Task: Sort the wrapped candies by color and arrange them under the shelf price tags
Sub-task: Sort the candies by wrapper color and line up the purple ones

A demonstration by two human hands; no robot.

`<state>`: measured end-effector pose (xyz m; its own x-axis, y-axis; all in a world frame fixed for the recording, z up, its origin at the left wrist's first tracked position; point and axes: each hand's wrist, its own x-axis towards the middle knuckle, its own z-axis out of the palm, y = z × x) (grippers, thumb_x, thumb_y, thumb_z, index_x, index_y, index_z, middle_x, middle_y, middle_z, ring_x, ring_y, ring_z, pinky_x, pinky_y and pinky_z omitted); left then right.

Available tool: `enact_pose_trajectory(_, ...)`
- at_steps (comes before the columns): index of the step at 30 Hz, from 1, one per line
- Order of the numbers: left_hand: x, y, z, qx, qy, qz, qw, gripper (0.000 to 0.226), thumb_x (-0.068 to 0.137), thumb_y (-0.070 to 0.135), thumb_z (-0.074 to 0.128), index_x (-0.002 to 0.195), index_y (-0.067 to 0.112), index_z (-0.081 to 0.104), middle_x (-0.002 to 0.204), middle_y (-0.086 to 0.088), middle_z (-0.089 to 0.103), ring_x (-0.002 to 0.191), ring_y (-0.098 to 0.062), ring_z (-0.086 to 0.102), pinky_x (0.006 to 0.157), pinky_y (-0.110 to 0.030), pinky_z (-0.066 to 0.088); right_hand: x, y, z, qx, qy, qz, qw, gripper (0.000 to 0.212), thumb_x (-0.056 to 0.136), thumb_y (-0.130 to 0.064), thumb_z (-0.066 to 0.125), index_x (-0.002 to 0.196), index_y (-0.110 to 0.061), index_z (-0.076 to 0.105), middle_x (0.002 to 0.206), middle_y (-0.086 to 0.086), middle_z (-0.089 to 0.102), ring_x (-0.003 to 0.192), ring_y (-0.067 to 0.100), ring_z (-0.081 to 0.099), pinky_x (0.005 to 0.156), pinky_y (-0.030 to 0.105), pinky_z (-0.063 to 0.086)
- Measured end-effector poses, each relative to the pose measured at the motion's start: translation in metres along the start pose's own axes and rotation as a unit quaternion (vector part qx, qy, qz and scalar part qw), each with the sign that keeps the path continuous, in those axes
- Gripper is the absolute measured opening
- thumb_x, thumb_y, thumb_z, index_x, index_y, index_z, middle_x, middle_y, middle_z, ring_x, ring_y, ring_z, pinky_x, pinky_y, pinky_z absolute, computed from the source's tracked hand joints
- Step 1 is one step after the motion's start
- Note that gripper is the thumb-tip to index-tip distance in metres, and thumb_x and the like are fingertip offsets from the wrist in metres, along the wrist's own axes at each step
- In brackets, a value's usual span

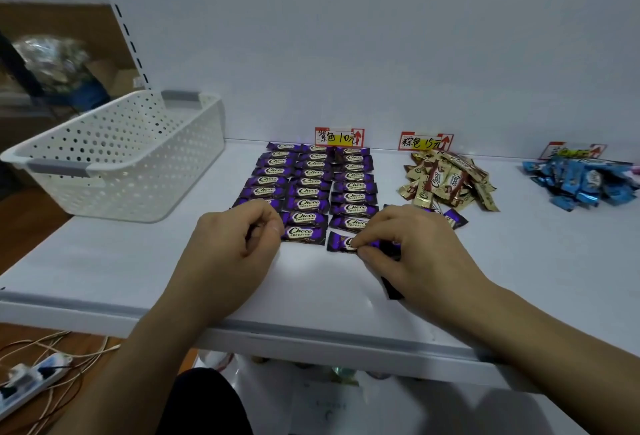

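Note:
Purple wrapped candies (pixel 308 185) lie in three neat columns on the white shelf (pixel 138 272), below a purple price tag (pixel 339 137). My right hand (pixel 412 247) pinches a purple candy (pixel 341 242) at the near end of the right column and hides more purple wrappers under its palm. My left hand (pixel 235 244) is curled at the near end of the left column, touching a purple candy that it mostly covers. A loose heap of brown-gold candies (pixel 446 178) sits under the brown tag (pixel 424 141). Blue candies (pixel 585 182) are piled under a third tag (pixel 571 150).
A white perforated basket (pixel 117 157) stands on the shelf's left part. A loose purple candy (pixel 455 218) lies near the brown heap. A power strip with cables (pixel 31 382) lies on the floor at lower left. The shelf's front edge runs just below my wrists.

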<state>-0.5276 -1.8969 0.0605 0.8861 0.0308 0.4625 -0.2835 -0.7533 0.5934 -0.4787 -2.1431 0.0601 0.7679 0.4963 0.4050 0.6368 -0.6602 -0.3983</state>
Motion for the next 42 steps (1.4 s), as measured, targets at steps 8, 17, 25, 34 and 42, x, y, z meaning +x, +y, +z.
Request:
enact_pose_trajectory(8,-0.004,0.004,0.007,0.109,-0.068,0.095,0.987,0.017,0.093,0.031,0.049,0.080,0.026,0.059,0.056,0.007,0.053,0.052,-0.014,0.050,0.049,-0.029,0.042,0.002,0.000,0.004,-0.017,0.010,0.002,1.000,0.013,0.092,-0.028,0.069,0.100,-0.032,0.078,0.099,-0.015,0.068,0.093,0.007,0.058,0.081,0.032,0.051)
enact_pose_trajectory(17,-0.005,0.008,0.007,0.142,-0.069,0.098,0.983,0.015,0.092,0.030,0.050,0.079,0.027,0.057,0.053,0.008,0.049,0.050,-0.014,0.047,0.047,-0.023,0.036,0.003,0.002,0.006,-0.037,0.014,-0.004,0.999,0.014,0.093,-0.027,0.068,0.102,-0.029,0.077,0.101,-0.012,0.069,0.095,0.010,0.058,0.082,0.035,0.052)
enact_pose_trajectory(25,-0.002,0.006,0.007,0.105,-0.061,0.107,0.987,0.024,0.093,0.036,0.045,0.082,0.024,0.061,0.067,0.008,0.061,0.061,-0.013,0.056,0.056,-0.031,0.046,0.003,0.034,-0.048,-0.043,0.037,0.024,0.998,0.023,0.094,-0.013,0.062,0.111,-0.025,0.073,0.109,-0.009,0.071,0.100,0.009,0.062,0.088,0.027,0.047)
enact_pose_trajectory(34,-0.001,0.083,0.070,0.124,-0.143,0.184,0.965,0.046,0.096,0.057,0.043,0.129,0.030,0.061,0.129,0.014,0.052,0.091,-0.008,0.063,0.074,-0.026,0.054,0.007,0.066,-0.048,-0.193,-0.151,-0.058,0.968,0.037,0.107,-0.036,0.034,0.138,-0.029,0.053,0.132,-0.009,0.060,0.107,0.019,0.050,0.090,0.041,0.047)
enact_pose_trajectory(42,0.007,0.101,0.089,0.237,-0.238,0.169,0.927,0.046,0.102,0.053,0.038,0.144,0.035,0.036,0.146,0.006,0.037,0.102,-0.022,0.062,0.081,-0.036,0.054,-0.025,0.074,-0.070,-0.064,-0.148,-0.047,0.986,0.044,0.096,-0.018,0.040,0.132,-0.021,0.063,0.124,-0.005,0.066,0.107,0.017,0.053,0.094,0.030,0.040)
